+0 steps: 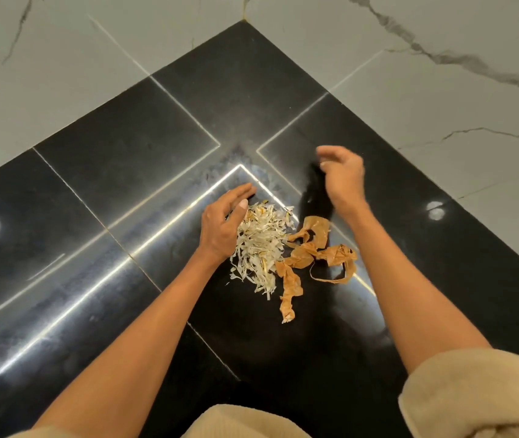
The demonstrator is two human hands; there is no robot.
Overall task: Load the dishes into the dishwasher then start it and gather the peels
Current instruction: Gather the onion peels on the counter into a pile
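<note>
Left hand (224,226) open, hiding edge of peels (259,245); right hand (342,177) blurred, loosely curled, empty.

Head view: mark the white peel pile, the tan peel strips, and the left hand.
white peel pile (259,245), head view, centre of the shredded heap
tan peel strips (310,248), head view, on the wide middle strip
left hand (223,222), head view, back of the hand
</note>
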